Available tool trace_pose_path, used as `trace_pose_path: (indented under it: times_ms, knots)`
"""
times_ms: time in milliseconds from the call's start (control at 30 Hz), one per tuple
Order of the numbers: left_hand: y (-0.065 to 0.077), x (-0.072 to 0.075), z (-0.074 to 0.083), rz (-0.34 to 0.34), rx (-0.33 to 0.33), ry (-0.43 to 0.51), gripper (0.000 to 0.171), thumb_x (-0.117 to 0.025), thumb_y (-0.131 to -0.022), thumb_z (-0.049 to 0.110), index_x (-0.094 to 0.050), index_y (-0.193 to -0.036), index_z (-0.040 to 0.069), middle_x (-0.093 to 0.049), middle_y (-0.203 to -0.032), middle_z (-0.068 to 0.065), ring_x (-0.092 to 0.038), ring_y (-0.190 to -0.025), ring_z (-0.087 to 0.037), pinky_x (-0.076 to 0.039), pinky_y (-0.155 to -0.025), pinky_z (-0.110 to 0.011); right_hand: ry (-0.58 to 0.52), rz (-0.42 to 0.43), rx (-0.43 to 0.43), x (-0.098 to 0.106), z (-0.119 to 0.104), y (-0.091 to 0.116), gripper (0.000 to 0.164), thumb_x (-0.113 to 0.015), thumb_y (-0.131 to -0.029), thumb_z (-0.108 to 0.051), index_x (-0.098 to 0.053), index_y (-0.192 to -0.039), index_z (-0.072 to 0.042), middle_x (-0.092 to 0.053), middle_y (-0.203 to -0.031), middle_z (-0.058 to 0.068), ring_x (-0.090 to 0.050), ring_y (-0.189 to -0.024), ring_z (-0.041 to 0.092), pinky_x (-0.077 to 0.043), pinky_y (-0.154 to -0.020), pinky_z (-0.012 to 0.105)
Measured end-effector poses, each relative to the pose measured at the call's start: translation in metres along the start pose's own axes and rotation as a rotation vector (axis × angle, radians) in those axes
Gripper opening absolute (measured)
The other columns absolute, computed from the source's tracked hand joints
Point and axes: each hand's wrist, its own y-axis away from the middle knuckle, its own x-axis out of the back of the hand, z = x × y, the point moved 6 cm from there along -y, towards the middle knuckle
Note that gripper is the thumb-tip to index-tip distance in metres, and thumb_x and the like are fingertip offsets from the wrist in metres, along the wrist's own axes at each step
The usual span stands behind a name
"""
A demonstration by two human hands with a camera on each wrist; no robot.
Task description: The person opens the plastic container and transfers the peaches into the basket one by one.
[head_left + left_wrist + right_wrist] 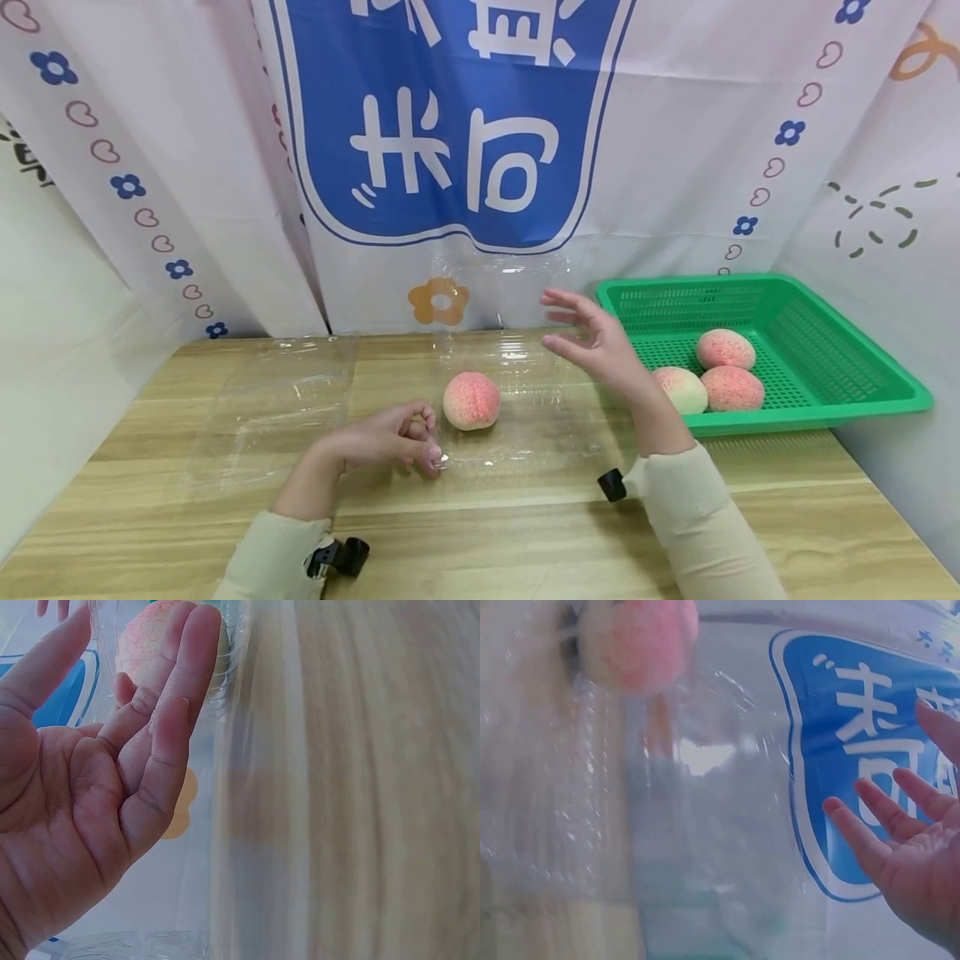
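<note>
A pink-and-cream peach [471,402] sits in the left part of a clear plastic clamshell box [536,425], whose lid [501,279] stands raised at the back against the cloth. At the box's front left corner my left hand [390,437] pinches the rim between thumb and fingers. In the left wrist view, the left hand [97,772] has its fingers extended by the box wall, partly covering the peach [150,637]. My right hand [596,346] is in the air over the box's right side, fingers spread and holding nothing; the right wrist view shows its parted fingers [862,836].
A green plastic basket [885,392] with several peaches [731,389] stands at the right. Another clear plastic container [277,417] lies on the wooden table [465,550] at the left. A printed white cloth [667,167] hangs behind.
</note>
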Motion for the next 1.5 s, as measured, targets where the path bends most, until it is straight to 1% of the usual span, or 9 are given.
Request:
trace_pose_path:
  times_ms: [67,167,233,333,633,800,933,1233,1500]
  knots:
    - [0.000,0.000,0.000,0.002,0.000,0.001,0.035,-0.067,-0.094,0.018,-0.042,-0.111,0.000,-0.074,-0.095,-0.010,-0.073,-0.089,-0.033,-0.051,-0.071,-0.030,-0.004,-0.037,-0.006,-0.011,0.001,0.000,0.063,-0.069,-0.090,-0.003,-0.042,-0.147,-0.006,-0.047,-0.150,0.016,-0.047,-0.137,0.037,-0.044,-0.109,0.048]
    - [-0.001,0.000,0.001,0.002,-0.005,0.002,0.034,-0.067,-0.094,0.017,-0.043,-0.110,0.000,-0.074,-0.095,-0.011,-0.073,-0.089,-0.034,-0.051,-0.070,-0.030,-0.022,-0.098,-0.023,-0.028,0.003,0.000,0.064,-0.070,-0.090,-0.004,-0.041,-0.148,-0.006,-0.046,-0.150,0.017,-0.048,-0.135,0.037,-0.042,-0.110,0.052]
    - [-0.001,0.000,0.001,0.000,-0.008,0.002,0.033,-0.067,-0.094,0.017,-0.043,-0.110,0.001,-0.074,-0.095,-0.011,-0.073,-0.089,-0.034,-0.051,-0.070,-0.030,-0.040,-0.135,-0.033,-0.038,0.006,0.000,0.064,-0.070,-0.090,-0.004,-0.041,-0.148,-0.006,-0.046,-0.150,0.017,-0.048,-0.135,0.038,-0.042,-0.109,0.052]
    - [-0.001,0.001,0.002,-0.003,-0.011,0.001,0.033,-0.067,-0.094,0.017,-0.042,-0.109,0.001,-0.074,-0.094,-0.011,-0.073,-0.089,-0.033,-0.051,-0.070,-0.029,-0.052,-0.177,-0.056,-0.052,0.011,0.000,0.065,-0.071,-0.090,-0.004,-0.042,-0.148,-0.009,-0.046,-0.150,0.014,-0.047,-0.136,0.038,-0.042,-0.110,0.052]
    - [-0.001,0.000,0.001,0.004,0.000,0.011,0.033,-0.068,-0.093,0.018,-0.043,-0.108,0.002,-0.074,-0.095,-0.012,-0.073,-0.089,-0.033,-0.051,-0.070,-0.029,0.033,-0.280,-0.079,-0.085,0.025,0.003,0.067,-0.074,-0.089,-0.011,-0.043,-0.148,-0.013,-0.044,-0.154,0.010,-0.043,-0.140,0.037,-0.037,-0.110,0.060]
    - [0.000,0.000,0.001,0.002,-0.001,0.012,0.033,-0.068,-0.094,0.018,-0.042,-0.107,0.002,-0.075,-0.095,-0.011,-0.073,-0.088,-0.032,-0.050,-0.068,-0.028,0.014,-0.325,-0.092,-0.095,0.030,0.005,0.069,-0.072,-0.089,-0.007,-0.039,-0.150,-0.011,-0.038,-0.157,0.014,-0.037,-0.143,0.042,-0.035,-0.112,0.061]
    - [-0.001,0.000,0.000,0.005,0.002,0.010,0.034,-0.068,-0.094,0.018,-0.042,-0.108,0.002,-0.075,-0.095,-0.011,-0.073,-0.088,-0.032,-0.050,-0.068,-0.028,0.011,-0.345,-0.099,-0.099,0.032,0.006,0.069,-0.071,-0.090,-0.007,-0.038,-0.150,-0.009,-0.037,-0.158,0.014,-0.036,-0.143,0.044,-0.035,-0.112,0.061]
    - [-0.001,0.000,0.002,0.010,0.003,-0.004,0.032,-0.068,-0.094,0.019,-0.043,-0.108,0.003,-0.075,-0.096,-0.013,-0.073,-0.088,-0.032,-0.050,-0.069,-0.028,0.064,-0.395,-0.123,-0.106,0.039,0.009,0.074,-0.075,-0.088,-0.011,-0.038,-0.151,-0.012,-0.035,-0.159,0.010,-0.038,-0.143,0.035,-0.041,-0.109,0.055]
    - [0.003,-0.002,0.005,0.010,-0.015,-0.008,0.030,-0.066,-0.094,0.016,-0.043,-0.107,0.002,-0.074,-0.097,-0.016,-0.073,-0.088,-0.034,-0.050,-0.069,-0.028,0.142,-0.469,-0.135,-0.110,0.045,0.014,0.079,-0.076,-0.086,-0.012,-0.035,-0.153,-0.012,-0.035,-0.158,0.012,-0.040,-0.142,0.033,-0.044,-0.108,0.052]
